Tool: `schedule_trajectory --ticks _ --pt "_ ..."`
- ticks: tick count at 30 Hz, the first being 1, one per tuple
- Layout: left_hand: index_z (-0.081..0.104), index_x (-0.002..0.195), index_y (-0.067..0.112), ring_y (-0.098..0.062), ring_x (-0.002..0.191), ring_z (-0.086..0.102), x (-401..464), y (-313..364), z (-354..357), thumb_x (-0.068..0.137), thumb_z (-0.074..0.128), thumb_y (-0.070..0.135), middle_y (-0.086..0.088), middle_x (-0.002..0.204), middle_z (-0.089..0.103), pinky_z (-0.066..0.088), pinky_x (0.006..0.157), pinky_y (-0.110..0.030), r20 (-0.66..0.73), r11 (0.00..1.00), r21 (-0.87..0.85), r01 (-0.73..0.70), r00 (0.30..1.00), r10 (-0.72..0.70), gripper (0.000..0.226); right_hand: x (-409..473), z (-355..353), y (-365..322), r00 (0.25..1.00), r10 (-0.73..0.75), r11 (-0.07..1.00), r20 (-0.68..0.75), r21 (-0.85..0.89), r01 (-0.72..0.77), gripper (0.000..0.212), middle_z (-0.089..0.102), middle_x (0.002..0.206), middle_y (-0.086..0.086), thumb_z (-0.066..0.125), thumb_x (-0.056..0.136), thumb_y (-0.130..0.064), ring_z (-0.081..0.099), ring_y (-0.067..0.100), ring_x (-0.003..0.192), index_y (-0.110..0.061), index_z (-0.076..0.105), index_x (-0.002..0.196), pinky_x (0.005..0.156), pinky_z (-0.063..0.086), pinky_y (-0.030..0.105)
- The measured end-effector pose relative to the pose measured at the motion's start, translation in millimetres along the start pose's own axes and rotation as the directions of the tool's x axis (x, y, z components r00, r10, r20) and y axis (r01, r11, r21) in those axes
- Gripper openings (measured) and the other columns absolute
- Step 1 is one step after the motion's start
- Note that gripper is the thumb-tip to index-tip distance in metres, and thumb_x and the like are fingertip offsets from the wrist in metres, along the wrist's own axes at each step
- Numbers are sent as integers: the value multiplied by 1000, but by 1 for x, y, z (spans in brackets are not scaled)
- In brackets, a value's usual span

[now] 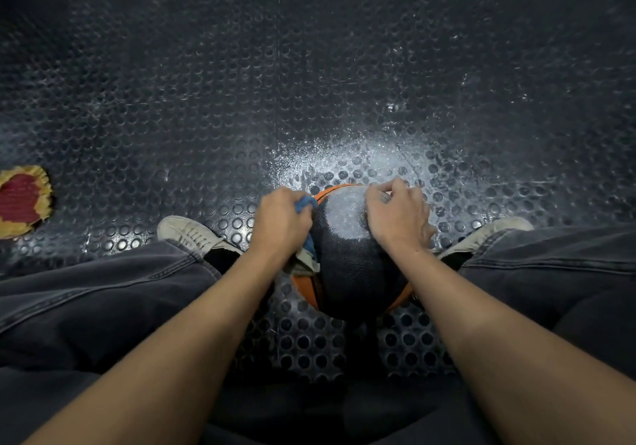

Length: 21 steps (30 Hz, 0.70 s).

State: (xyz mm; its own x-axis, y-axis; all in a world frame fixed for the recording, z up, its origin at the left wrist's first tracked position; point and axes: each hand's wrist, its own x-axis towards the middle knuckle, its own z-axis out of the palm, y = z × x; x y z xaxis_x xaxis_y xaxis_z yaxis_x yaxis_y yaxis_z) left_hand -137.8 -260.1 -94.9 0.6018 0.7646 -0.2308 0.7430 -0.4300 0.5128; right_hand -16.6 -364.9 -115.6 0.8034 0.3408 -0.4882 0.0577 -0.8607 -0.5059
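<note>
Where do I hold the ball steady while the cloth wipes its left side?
Hold the black and orange pebbled ball on its upper right curve, coming from above, opposite the blue cloth gripped in the left hand. It is round and loose on the studded black rubber floor, so a one-sided push would likely roll it. The right hand holds it there.

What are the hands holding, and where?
The left hand grips a bunched blue cloth by its middle, pressed against the ball. The right hand holds the ball's top with curled fingers.
</note>
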Motion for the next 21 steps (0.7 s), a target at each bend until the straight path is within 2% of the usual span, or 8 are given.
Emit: schedule_trajectory --ticks 2,6,8,11,15,17,18,21 --pt "75 94 15 -16 69 59 -11 6 0 92 59 16 3 71 58 34 57 -21 -21 1000 -14 -15 1000 14 16 -2 2 -1 1000 0 998 -27 -61 -2 29 46 132 6 38 97 -47 41 31 125 -30 53 116 106 28 55" --pt "74 98 17 -15 78 56 -59 11 4 93 57 23 0 86 58 40 71 -27 -49 965 -39 -258 965 256 19 2 -2 -3 999 35 999 -30 -27 -36 27 47 132 7 39 98 -44 42 31 125 -29 55 114 105 29 55" --pt "74 98 18 -18 82 57 -38 8 5 92 58 21 -3 88 59 40 73 -29 -73 986 -15 -167 983 166 17 0 1 -1 1000 20 999 -21 -31 -21 29 46 133 7 39 97 -46 41 30 126 -31 56 116 105 28 55" --pt "74 98 15 -16 77 58 -8 3 -6 91 60 15 1 78 55 36 65 -15 -8 998 -33 -46 999 46 16 -4 8 -3 999 41 996 -9 -74 -42 40 41 138 7 36 98 -50 37 31 129 -33 53 129 106 26 56" --pt "52 134 18 -7 104 41 -4 -9 -28 79 77 15 2 115 34 27 97 -10 82 991 -133 -9 996 20 61 2 2 -6 995 90 993 36 -81 -87 48 36 143 9 33 98 -52 34 33 130 -34 47 139 106 27 55" --pt "49 127 21 -5 95 46 0 -22 -34 71 83 13 4 114 38 39 88 -11 77 960 -225 167 985 -153 66 5 1 -1 999 1 999 44 -40 1 46 37 143 7 40 98 -50 36 31 131 -36 45 141 110 28 54" --pt "50 115 22 -2 81 49 1 -26 -35 69 84 13 4 107 47 45 72 -11 71 936 -280 214 977 -202 58 4 1 1 995 -98 995 35 1 98 44 40 141 5 43 98 -46 40 26 128 -37 48 141 112 31 53" --pt "57 87 19 3 47 41 -1 -33 -31 70 83 13 10 64 55 31 43 -10 131 887 -410 211 976 -172 33 -2 5 4 932 -360 931 35 84 357 35 51 135 -10 46 100 -33 46 7 112 -36 61 131 109 39 48"
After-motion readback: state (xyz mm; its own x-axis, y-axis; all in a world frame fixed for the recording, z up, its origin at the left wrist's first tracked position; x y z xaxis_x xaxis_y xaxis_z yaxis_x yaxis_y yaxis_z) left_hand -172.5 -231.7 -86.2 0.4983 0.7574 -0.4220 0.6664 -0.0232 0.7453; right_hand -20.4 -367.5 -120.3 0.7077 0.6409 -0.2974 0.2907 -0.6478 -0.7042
